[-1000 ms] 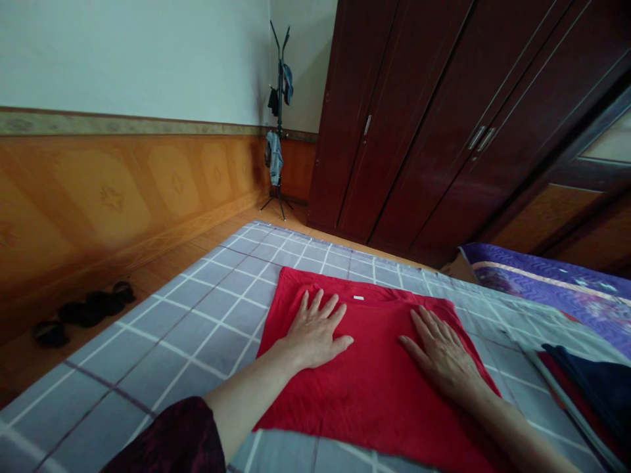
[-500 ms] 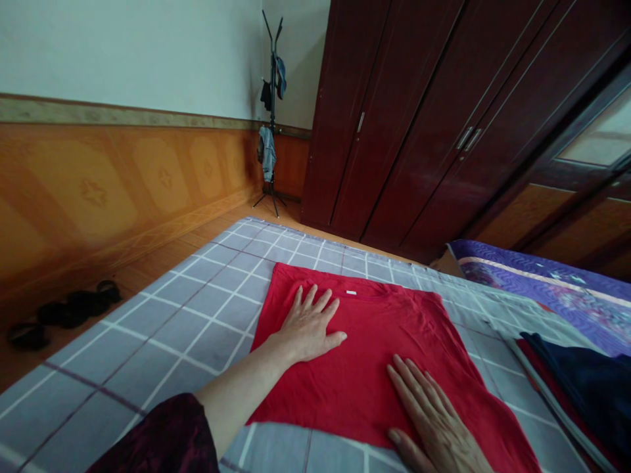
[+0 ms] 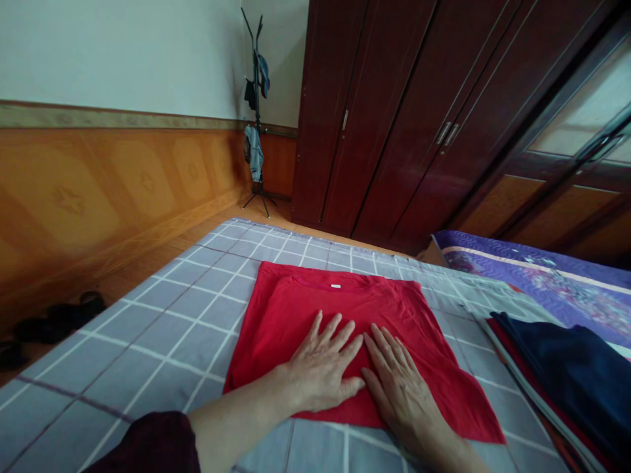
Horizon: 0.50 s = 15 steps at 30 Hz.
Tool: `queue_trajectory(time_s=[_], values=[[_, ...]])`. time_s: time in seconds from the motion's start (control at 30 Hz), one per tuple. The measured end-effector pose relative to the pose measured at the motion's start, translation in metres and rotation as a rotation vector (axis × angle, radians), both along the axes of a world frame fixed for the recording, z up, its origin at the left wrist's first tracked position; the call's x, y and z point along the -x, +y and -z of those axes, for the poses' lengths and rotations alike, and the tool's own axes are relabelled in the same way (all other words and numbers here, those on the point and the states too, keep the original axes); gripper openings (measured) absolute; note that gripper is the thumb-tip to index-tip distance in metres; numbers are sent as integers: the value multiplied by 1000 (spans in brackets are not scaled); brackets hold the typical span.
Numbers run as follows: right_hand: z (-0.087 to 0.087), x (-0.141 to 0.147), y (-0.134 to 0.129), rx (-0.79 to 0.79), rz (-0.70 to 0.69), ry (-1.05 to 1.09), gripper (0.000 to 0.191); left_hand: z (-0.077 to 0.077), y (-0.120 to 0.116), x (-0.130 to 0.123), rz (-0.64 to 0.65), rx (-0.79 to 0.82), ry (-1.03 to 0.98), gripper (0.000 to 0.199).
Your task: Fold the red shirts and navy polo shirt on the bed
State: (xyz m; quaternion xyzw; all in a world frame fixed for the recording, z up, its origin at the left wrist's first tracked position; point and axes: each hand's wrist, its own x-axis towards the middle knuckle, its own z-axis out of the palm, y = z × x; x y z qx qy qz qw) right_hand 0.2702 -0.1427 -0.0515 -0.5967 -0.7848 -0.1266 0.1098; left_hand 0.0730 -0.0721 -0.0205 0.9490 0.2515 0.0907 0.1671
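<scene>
A red T-shirt lies spread on the bed, its neckline with a small white label toward the far side. My left hand rests flat on the middle of the cloth, fingers spread. Just to its right, my right hand lies flat on the shirt too, fingers stretched forward and close together. The fingertips of the two hands nearly meet. Some wrinkles run across the shirt's right half. Neither hand grips the fabric.
The bed has a grey checked sheet. Folded clothes, dark blue on top, are stacked at right. Beyond are a purple bedcover, a dark red wardrobe and a coat stand. Dark shoes sit on the floor at left.
My left hand has slid nearer to me and to the right over the shirt. My right hand has moved forward and left, so both hands are now close together. The view has shifted slightly right.
</scene>
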Motion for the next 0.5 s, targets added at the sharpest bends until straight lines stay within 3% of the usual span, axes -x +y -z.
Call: queue_trajectory(time_s=[0.17,0.27,0.37,0.5], values=[[-12,1,-4,57,55,-29,57,-3,3,2,-15,-3,55,73],[-16,-13,-12,78,121,-33,63,-5,0,16,-58,-40,124,76],[-14,-43,-28,61,193,-45,66,-2,-3,49,-120,-131,177,74],[-2,-86,-55,7,262,-71,66,13,-10,116,-229,-329,171,67]])
